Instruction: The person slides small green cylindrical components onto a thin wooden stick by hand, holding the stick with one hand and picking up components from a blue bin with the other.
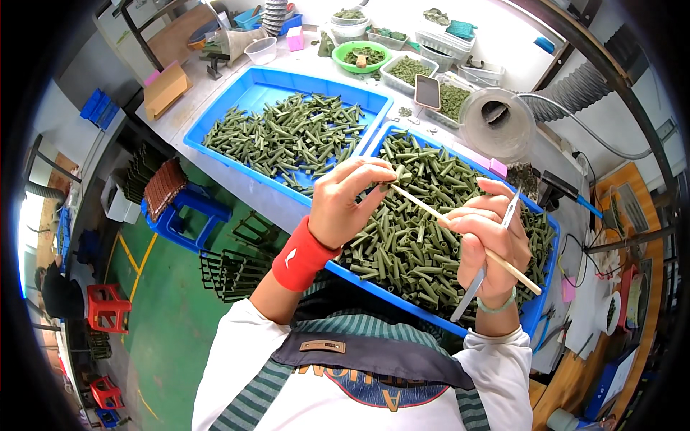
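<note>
My left hand (345, 197), with a red wristband, pinches a small dark-green piece (403, 177) between thumb and fingertips. My right hand (496, 241) is closed around a thin wooden stick (517, 276) and a slim metal craft knife (471, 294). The stick's far tip meets the left fingertips at the green piece; the knife crosses the stick inside the right hand. Under both hands lies a blue tray (550, 248) heaped with short green pieces (402, 248), many of them tube-like with slanted ends.
Beyond to the left, another blue tray (248, 82) holds more green pieces. A green bowl (338, 52), clear tubs and a phone (427, 92) stand at the back. A clear funnel (496, 133) on a grey hose is at right. A blue stool (188, 219) is at left.
</note>
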`<state>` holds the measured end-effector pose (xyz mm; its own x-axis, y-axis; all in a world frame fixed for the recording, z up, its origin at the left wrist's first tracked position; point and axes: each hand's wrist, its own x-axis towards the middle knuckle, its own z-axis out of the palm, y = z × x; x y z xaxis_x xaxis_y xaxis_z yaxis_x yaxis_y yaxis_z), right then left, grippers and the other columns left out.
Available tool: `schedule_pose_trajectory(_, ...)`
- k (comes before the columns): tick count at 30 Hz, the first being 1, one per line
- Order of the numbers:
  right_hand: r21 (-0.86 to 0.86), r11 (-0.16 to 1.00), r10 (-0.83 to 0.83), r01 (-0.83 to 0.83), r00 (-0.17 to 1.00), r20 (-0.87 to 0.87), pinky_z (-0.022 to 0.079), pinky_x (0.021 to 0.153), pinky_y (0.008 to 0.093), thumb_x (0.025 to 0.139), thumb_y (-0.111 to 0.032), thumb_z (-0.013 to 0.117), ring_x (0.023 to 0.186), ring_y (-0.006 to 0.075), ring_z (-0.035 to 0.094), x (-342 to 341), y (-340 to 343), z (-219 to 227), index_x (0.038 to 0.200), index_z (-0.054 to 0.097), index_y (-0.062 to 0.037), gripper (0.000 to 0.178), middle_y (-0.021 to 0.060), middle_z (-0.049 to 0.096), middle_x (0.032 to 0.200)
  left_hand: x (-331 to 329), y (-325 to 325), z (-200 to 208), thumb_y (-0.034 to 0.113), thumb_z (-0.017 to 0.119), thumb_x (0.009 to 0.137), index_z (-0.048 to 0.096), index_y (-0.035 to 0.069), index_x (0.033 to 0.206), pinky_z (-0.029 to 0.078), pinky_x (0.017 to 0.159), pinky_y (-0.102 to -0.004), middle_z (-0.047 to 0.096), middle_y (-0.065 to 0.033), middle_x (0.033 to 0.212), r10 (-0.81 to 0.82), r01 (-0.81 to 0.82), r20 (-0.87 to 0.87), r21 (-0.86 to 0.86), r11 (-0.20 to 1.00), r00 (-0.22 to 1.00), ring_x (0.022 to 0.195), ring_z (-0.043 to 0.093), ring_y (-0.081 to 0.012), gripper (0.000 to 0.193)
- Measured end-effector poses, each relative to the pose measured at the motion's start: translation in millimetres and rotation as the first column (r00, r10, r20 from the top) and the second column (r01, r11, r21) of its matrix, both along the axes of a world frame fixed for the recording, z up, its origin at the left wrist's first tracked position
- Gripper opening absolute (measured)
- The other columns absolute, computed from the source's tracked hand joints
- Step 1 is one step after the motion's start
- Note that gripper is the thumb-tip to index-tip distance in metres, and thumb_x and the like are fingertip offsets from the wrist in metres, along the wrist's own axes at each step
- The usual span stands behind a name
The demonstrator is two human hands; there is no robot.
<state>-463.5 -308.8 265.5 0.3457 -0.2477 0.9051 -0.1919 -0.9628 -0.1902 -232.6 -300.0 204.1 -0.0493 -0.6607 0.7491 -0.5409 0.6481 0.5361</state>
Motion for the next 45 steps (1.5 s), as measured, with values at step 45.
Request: schedule_pose_trajectory(45,-0.080,0.996,-0.061,0.046,0.977,-0.204,0.053,0.100,0.0461,0.083,-0.025,0.087,0.073,0.0193,0.067,8.9,5.5,1.9,0.094,0.072,-0.0093,0.025,0.0006,0.072,0.080,-5.1,-0.4,4.5,-0.008,0.077,0.078,0.075,0.004,0.103,0.058,0.085,-0.0358,0.075,-0.0118,0.104,0.024,-0.022,0.053,-0.038,0.999,0.998,0.098,0.073,-0.0279,0.028)
